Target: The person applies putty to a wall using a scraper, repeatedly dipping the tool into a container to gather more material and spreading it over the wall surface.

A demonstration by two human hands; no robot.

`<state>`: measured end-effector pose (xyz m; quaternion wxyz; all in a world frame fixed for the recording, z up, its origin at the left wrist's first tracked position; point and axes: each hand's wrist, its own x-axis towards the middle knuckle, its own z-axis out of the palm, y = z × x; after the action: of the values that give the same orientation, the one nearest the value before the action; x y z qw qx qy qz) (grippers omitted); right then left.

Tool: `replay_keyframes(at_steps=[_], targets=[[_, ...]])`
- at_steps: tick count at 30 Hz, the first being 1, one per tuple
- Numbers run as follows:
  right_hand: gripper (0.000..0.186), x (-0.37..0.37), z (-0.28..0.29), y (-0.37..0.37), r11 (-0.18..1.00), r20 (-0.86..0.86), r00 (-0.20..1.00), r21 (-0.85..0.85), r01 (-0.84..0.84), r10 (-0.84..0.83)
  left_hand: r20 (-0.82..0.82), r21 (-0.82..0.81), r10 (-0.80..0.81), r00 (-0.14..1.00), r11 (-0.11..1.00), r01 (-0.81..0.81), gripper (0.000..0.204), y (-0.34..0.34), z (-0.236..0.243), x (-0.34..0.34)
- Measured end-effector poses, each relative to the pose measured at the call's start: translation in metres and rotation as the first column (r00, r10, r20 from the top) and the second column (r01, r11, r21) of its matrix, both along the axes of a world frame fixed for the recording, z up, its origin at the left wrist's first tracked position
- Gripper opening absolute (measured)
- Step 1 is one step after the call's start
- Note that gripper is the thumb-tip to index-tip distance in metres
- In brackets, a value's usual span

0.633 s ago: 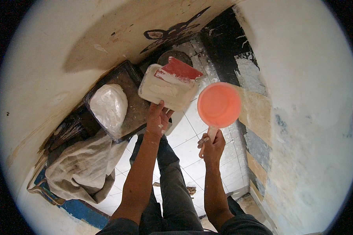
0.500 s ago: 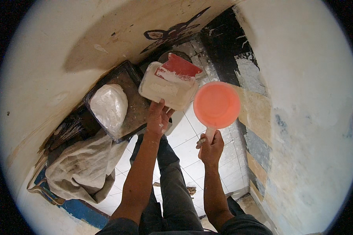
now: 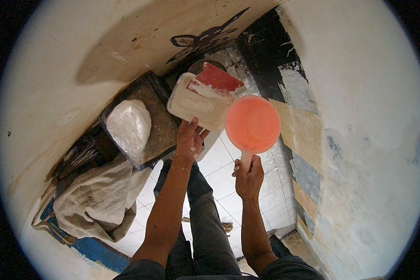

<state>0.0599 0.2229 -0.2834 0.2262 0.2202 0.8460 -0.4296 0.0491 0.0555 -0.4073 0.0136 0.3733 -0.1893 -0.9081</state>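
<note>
My left hand grips the near edge of a shallow pale plastic tray, its thumb over the rim. A whitish paste or powder coats the tray's inside. Across the tray's far right corner lies a red putty scraper, smeared white along one edge. My right hand is closed round the handle of an orange-pink water dipper. The dipper's round bowl is close to the tray's right side, slightly overlapping it in view. What the bowl holds, if anything, is hard to make out.
On the left, a dark-framed board carries a bulging white plastic bag. A crumpled beige cloth hangs nearer me, beside a blue panel. White floor tiles lie below; a patchy wall rises on the right.
My right hand has brought the dipper a little to the left, nearer the tray. The tray and scraper have shifted very slightly right.
</note>
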Motion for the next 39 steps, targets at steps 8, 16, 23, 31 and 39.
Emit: replay_keyframes(at_steps=[8,16,23,31,39], targets=[[0.007,0.002,-0.003,0.003,0.971,0.012,0.986,-0.168,0.168,-0.169,0.000,-0.012,-0.001,1.000,1.000,0.001,0.052,0.003,-0.002,0.004],[0.015,0.003,-0.046,0.026,0.919,0.009,0.966,-0.305,0.249,-0.259,0.019,0.031,-0.014,1.000,0.999,0.013,0.056,-0.009,-0.012,0.014],[0.022,-0.027,-0.156,0.014,0.990,-0.084,0.996,-0.137,0.012,-0.024,-0.011,-0.084,0.017,1.000,0.996,-0.018,0.062,-0.026,-0.007,0.025],[0.035,-0.084,-0.233,-0.035,0.914,-0.403,0.823,0.117,-0.388,0.401,-0.023,-0.182,-0.037,0.999,0.983,0.032,0.062,-0.047,0.014,0.050],[0.043,-0.104,-0.246,-0.049,0.897,-0.351,0.833,0.053,-0.438,0.427,-0.064,-0.141,-0.025,0.998,0.990,0.015,0.054,-0.056,0.010,0.053]])
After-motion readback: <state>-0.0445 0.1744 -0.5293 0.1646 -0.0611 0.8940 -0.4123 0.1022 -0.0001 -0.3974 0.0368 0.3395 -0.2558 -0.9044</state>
